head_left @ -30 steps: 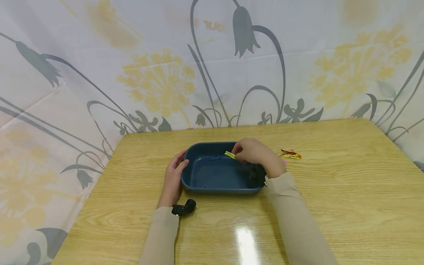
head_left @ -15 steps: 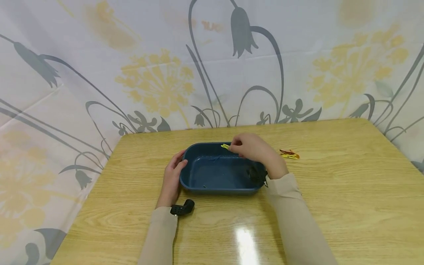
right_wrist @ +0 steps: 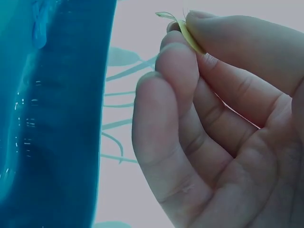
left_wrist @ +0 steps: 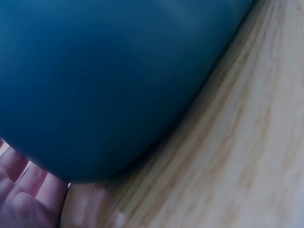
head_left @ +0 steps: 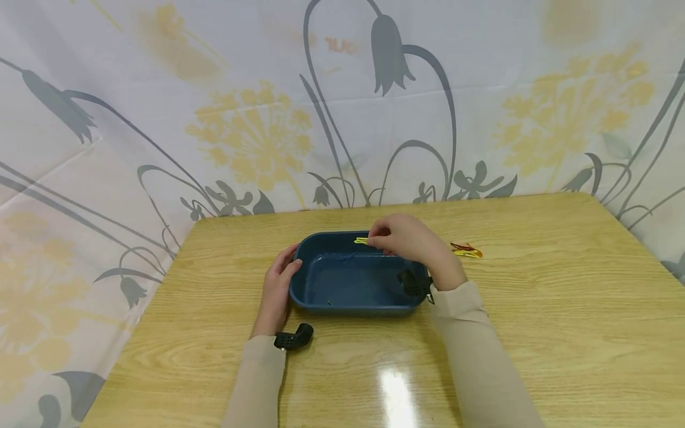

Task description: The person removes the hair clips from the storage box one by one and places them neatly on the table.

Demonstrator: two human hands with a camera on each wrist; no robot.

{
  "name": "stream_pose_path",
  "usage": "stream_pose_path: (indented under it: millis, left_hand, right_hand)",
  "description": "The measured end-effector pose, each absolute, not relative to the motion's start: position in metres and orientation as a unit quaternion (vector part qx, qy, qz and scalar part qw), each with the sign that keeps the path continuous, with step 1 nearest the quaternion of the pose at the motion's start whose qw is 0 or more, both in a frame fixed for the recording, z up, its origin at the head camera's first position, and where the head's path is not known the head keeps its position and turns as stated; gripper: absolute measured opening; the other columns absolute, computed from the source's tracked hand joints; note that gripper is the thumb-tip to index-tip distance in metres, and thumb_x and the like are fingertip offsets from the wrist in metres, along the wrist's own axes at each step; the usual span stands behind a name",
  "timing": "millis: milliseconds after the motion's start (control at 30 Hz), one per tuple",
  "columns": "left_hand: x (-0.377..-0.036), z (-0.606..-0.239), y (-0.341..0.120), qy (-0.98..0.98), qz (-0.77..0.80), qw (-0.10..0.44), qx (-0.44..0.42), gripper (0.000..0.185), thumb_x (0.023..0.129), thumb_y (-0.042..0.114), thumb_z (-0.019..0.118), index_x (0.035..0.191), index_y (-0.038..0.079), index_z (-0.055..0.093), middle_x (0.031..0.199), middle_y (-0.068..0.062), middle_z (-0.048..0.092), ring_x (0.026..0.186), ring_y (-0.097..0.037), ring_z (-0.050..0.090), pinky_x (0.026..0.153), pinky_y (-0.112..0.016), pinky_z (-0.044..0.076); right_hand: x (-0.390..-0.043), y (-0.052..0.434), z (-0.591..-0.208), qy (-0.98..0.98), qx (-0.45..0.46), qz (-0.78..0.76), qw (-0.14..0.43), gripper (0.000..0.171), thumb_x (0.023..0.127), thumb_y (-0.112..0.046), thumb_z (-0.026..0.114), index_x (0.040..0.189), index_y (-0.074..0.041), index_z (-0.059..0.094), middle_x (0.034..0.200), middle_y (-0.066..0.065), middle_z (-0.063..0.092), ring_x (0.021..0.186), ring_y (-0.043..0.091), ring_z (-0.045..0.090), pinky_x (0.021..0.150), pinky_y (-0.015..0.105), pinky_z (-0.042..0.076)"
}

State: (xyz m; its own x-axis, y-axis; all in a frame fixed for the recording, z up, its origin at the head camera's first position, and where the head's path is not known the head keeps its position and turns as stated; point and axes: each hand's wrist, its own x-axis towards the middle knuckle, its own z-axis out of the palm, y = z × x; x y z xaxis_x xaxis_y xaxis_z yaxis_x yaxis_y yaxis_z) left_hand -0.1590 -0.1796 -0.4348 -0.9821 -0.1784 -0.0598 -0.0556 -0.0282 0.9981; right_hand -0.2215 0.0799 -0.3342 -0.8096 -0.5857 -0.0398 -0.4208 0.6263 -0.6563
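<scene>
A dark blue plastic basin (head_left: 353, 285) stands on the table. At its left end my left hand (head_left: 278, 285) holds it, thumb over the rim and fingers along the outside wall; fingers (left_wrist: 33, 190) show beside the basin in the left wrist view. Between thumb and fingertips my right hand (head_left: 407, 241) pinches a yellow hair clip (head_left: 361, 241), over the basin's back rim. In the right wrist view this clip (right_wrist: 190, 38) sticks out past the thumb, the other fingers loosely curled. A small blue piece (head_left: 346, 257) lies inside the basin near its back wall.
Several red, orange and yellow hair clips (head_left: 467, 250) lie in a small heap on the wooden table (head_left: 556, 297), right of the basin. Behind the table hangs a flower-patterned cloth (head_left: 342, 119).
My right hand has moved a little up and to the left with the yellow clip, and the clip now lies more level. The left hand keeps its hold on the basin.
</scene>
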Motion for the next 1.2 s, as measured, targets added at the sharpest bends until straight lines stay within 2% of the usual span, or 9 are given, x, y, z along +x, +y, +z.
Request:
stream_pose_path:
  millis: [467,667,967,1200]
  left_hand:
    - [-0.161,-0.431,-0.177,-0.692,-0.715,0.037,0.093,0.036,0.093,0.022,0.053,0.129,0.021,0.051,0.131,0.000,0.050,0.120,-0.016,0.044,0.103,-0.035,0.033]
    - [-0.153,-0.415,-0.172,-0.696,-0.712,0.025,0.095,0.039,0.094,0.019,0.050,0.133,0.016,0.048,0.135,-0.003,0.046,0.124,-0.019,0.041,0.105,-0.036,0.031]
    - [-0.151,-0.412,-0.173,-0.702,-0.705,0.028,0.095,0.040,0.094,0.020,0.051,0.133,0.016,0.047,0.136,-0.002,0.045,0.125,-0.017,0.040,0.106,-0.035,0.030]
    - [-0.150,-0.415,-0.175,-0.697,-0.710,0.028,0.097,0.039,0.094,0.019,0.051,0.133,0.015,0.047,0.136,-0.003,0.046,0.124,-0.018,0.041,0.105,-0.034,0.030]
  right_hand:
    - [-0.222,0.085,-0.331,0.901,-0.267,-0.321,0.118,0.017,0.091,-0.025,0.056,0.097,-0.012,0.065,0.085,0.008,0.062,0.068,0.017,0.054,0.065,0.031,0.045]
    - [-0.224,0.093,-0.329,0.901,-0.267,-0.326,0.098,0.014,0.090,-0.026,0.057,0.094,-0.014,0.064,0.082,0.003,0.061,0.068,0.017,0.054,0.066,0.032,0.045]
    - [-0.225,0.108,-0.331,0.900,-0.251,-0.340,0.107,0.014,0.090,-0.026,0.058,0.092,-0.014,0.063,0.083,0.000,0.063,0.074,0.020,0.058,0.068,0.032,0.047]
    - [-0.225,0.118,-0.333,0.904,-0.250,-0.335,0.092,0.013,0.090,-0.024,0.059,0.095,-0.013,0.063,0.089,0.006,0.065,0.074,0.020,0.059,0.069,0.033,0.047]
